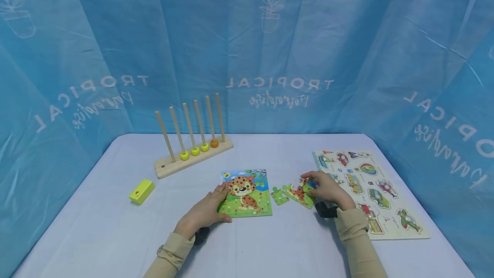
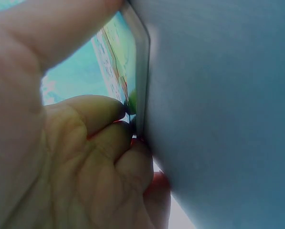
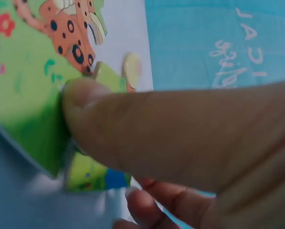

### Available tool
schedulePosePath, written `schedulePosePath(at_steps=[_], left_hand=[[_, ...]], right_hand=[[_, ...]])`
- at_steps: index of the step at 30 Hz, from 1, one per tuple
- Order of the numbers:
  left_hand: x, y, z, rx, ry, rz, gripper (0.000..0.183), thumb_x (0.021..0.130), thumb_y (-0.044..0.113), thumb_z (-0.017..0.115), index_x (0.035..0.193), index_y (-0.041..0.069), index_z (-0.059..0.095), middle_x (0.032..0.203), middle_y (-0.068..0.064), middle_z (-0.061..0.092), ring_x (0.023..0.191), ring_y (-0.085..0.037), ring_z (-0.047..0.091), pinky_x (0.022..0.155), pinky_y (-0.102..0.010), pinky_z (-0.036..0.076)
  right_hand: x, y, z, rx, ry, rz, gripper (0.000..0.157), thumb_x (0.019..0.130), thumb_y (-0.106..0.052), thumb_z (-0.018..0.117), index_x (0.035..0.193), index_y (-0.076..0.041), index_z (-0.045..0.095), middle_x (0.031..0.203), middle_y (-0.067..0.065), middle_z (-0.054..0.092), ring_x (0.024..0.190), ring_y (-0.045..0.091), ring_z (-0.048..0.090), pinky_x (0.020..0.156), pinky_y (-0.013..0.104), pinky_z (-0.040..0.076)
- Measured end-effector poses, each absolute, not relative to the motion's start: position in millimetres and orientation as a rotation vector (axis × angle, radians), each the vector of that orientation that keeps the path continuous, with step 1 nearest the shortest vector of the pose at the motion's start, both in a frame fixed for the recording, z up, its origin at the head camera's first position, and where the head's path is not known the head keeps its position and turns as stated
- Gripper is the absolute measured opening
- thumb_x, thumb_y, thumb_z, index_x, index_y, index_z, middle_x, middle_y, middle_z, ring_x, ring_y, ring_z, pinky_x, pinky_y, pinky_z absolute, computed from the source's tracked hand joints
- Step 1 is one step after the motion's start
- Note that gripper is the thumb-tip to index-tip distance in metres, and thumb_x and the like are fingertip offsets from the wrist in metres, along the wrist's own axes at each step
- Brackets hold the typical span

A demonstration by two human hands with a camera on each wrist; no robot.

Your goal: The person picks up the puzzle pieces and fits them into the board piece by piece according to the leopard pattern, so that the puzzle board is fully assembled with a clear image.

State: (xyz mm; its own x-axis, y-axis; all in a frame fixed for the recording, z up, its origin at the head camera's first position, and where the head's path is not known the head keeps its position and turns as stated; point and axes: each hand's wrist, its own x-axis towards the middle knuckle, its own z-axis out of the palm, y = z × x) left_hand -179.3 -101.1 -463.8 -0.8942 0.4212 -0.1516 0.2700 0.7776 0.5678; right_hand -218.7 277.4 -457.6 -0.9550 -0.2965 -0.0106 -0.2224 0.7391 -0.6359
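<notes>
A square leopard jigsaw puzzle (image 1: 254, 192) lies mid-table in the head view. My left hand (image 1: 206, 207) holds it along its left side, thumb at the near left corner; the left wrist view shows curled fingers (image 2: 116, 138) at the board's thin edge (image 2: 142, 81). To the right lie loose leopard puzzle pieces: a small green one (image 1: 279, 196) and a larger one with the leopard's body (image 1: 299, 194). Over the far end of that group, my right hand (image 1: 326, 188) pinches a green-and-blue puzzle piece (image 3: 116, 179) between thumb and fingers. Its thumb partly covers this piece.
Behind to the left stands a wooden rod stand (image 1: 193, 158) with several upright rods and yellow and orange beads. A yellow block (image 1: 142, 191) sits at the left. A vehicle peg puzzle board (image 1: 401, 226) lies close beyond my right wrist. Blue curtains surround the table.
</notes>
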Motion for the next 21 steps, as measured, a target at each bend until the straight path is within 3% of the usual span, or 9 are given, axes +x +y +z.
schedulePosePath(at_steps=[7,14,21], left_hand=[[-177,-101,-464,0.533,2.690,0.832,0.095,0.077,0.030,0.079,0.150,-0.003,0.028,0.161,-0.018,0.020,0.149,-0.036,0.019,0.123,-0.051,0.020],[-177,-101,-466,0.544,2.701,0.805,0.095,0.078,0.033,0.078,0.151,-0.002,0.028,0.161,-0.017,0.020,0.149,-0.035,0.019,0.123,-0.050,0.021],[-179,-101,-464,0.535,2.702,0.810,0.095,0.077,0.032,0.079,0.151,-0.001,0.027,0.161,-0.017,0.020,0.149,-0.036,0.020,0.123,-0.051,0.020]], right_hand=[[-225,268,-463,-0.291,2.918,-0.919,0.020,0.085,-0.009,0.071,0.105,-0.008,0.069,0.104,0.015,0.064,0.092,0.028,0.059,0.072,0.039,0.051],[-230,261,-462,-0.074,2.908,-1.134,0.037,0.092,-0.013,0.063,0.127,0.000,0.058,0.107,0.022,0.065,0.069,0.021,0.055,0.055,0.030,0.044],[-236,209,-459,-0.253,2.808,-1.238,0.028,0.092,-0.017,0.066,0.119,-0.009,0.064,0.094,0.013,0.067,0.059,0.014,0.051,0.051,0.026,0.044]])
